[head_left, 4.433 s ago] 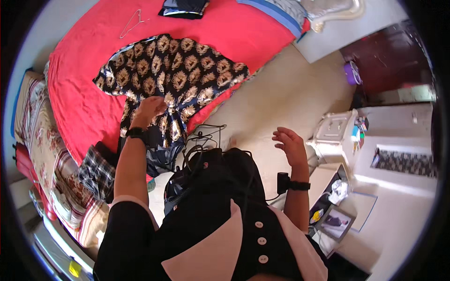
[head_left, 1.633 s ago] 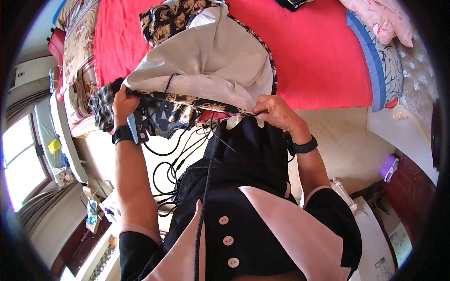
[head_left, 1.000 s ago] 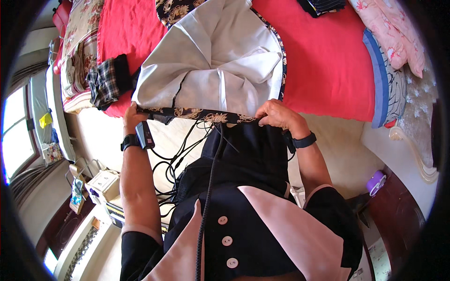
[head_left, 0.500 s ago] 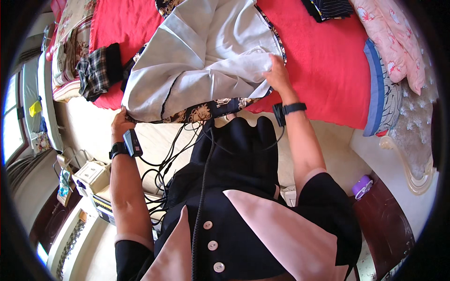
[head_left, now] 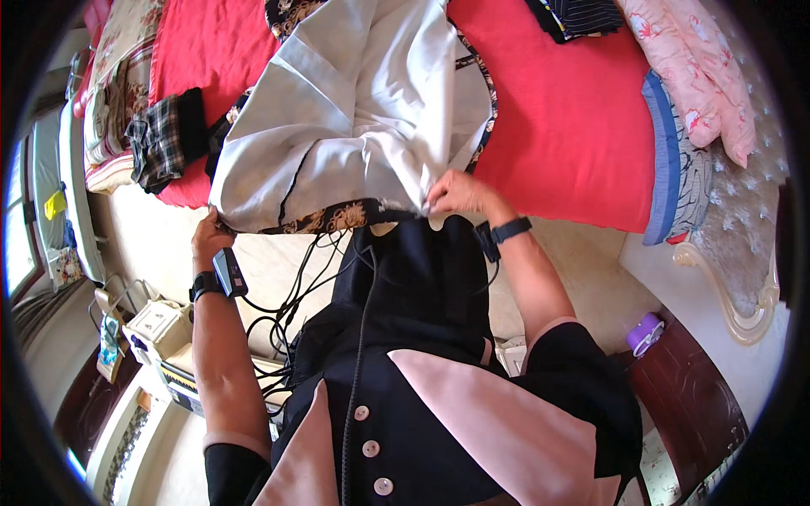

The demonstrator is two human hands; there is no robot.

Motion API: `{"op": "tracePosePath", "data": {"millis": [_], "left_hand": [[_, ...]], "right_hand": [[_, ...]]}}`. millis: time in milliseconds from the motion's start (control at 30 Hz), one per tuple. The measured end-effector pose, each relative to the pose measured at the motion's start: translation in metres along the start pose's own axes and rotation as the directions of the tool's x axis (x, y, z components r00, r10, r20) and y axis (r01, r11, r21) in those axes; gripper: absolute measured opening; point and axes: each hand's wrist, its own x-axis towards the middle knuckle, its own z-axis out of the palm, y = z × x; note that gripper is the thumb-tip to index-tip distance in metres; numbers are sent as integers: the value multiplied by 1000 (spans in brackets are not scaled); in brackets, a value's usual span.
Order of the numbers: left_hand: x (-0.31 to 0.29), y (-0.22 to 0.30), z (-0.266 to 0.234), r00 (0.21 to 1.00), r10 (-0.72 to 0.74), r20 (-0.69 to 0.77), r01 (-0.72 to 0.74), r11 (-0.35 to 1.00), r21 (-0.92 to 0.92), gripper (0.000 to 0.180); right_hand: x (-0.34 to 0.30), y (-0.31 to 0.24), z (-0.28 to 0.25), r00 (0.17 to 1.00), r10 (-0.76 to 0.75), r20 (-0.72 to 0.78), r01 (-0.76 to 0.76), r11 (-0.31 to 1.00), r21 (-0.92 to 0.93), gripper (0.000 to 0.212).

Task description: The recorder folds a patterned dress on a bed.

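Note:
A garment (head_left: 337, 110) is spread over the near edge of the bed, its pale whitish underside facing up. Its dark outer face with a tan floral pattern shows along the near edge and far side. At its near left corner, my left hand (head_left: 208, 236) pinches the cloth. My right hand (head_left: 462, 194) is closed on gathered cloth at the near right, and folds run up from those fingers. A box-like device is strapped to each wrist. Between the hands, the near edge hangs just past the bed, above my black clothing.
Red bedding (head_left: 557, 135) covers the bed. Folded plaid clothing (head_left: 160, 143) lies left, with dark striped clothing (head_left: 586, 18) at the far right. A pink quilt (head_left: 688, 72) and blue-edged pillow (head_left: 662, 160) sit by the tufted headboard. Black cables (head_left: 291, 295) hang near my left arm.
My right hand has moved toward me and left, drawing the garment's right part into a bunch. The left hand still grips the corner. The whole view has shifted slightly.

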Motion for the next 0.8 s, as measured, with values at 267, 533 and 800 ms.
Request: {"op": "tracePosePath", "data": {"millis": [267,533,800], "left_hand": [[23,-5,5,985,165,-56,-164,986,25,19],[22,28,17,995,6,102,22,960,-278,37],[-1,63,56,951,247,187,-244,969,-39,32]], "right_hand": [[-29,13,16,994,50,95,-54,997,48,22],[-96,3,-24,896,-2,-443,154,939,308,15],[-108,43,-40,527,187,-829,706,446,550,9]]}}
